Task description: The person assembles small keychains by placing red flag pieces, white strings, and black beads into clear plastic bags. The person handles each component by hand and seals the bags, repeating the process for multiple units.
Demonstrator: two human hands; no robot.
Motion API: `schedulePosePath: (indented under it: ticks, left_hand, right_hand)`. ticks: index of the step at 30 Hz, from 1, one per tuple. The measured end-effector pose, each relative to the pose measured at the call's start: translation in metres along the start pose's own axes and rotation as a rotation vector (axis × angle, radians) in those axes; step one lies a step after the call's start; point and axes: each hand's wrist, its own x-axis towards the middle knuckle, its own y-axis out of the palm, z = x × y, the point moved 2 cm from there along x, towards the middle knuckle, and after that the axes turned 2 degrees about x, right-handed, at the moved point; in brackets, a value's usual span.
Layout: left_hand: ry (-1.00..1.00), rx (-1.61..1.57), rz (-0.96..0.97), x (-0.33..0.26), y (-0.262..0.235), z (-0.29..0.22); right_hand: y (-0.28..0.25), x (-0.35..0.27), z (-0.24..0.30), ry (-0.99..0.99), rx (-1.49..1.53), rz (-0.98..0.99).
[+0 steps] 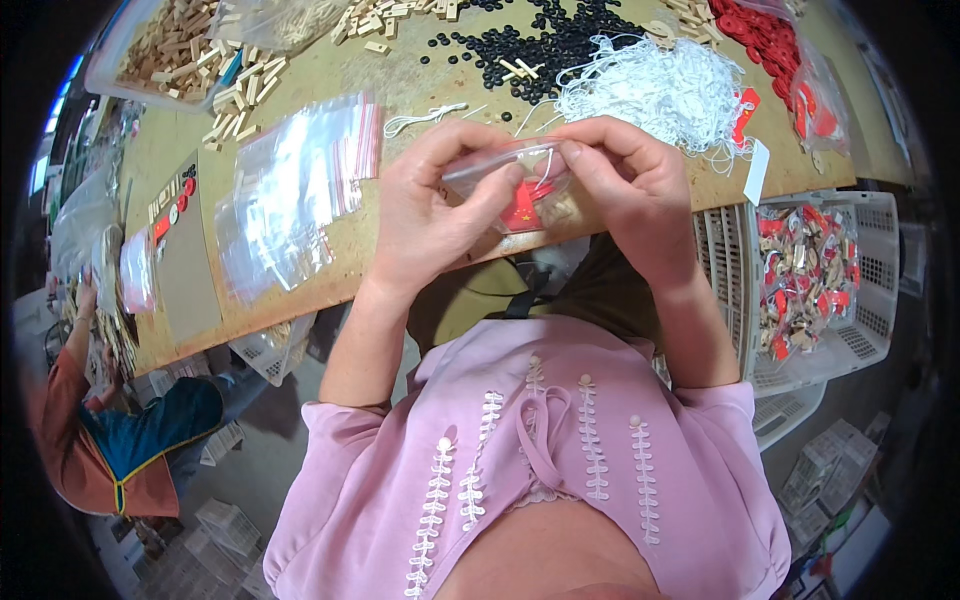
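Between both hands, over the table's near edge, is a small see-through zip bag (487,168). A red piece with yellow marks (520,213) shows inside, along with pale wooden bits and some white string. My left hand (425,205) grips the bag's left side, its thumb pressed against the front. Thumb and fingers of my right hand (640,195) pinch the upper right corner near the bag's mouth. Whether the zip is closed all the way I cannot make out. Just beyond the hands lies a loop of white string (425,118).
Stacked see-through zip bags (290,200) lie left, beside a brown board with sample parts (185,270). Farther back are wooden pieces (240,100), black rings (540,60), tangled white string (660,100) and red parts (760,45). A crate of filled bags (870,290) stands right; another person (110,430) works left.
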Motion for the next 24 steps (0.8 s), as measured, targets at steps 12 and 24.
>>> schedulePosePath:
  ticks: [12, 24]
  left_hand:
    - [0.241, 0.191, 0.006, 0.01, 0.001, -0.013]
    - [0.211, 0.33, 0.044, 0.011, -0.027, -0.021]
  right_hand:
    - [0.013, -0.005, 0.011, -0.303, -0.312, -0.045]
    - [-0.02, 0.01, -0.006, 0.037, 0.194, 0.011]
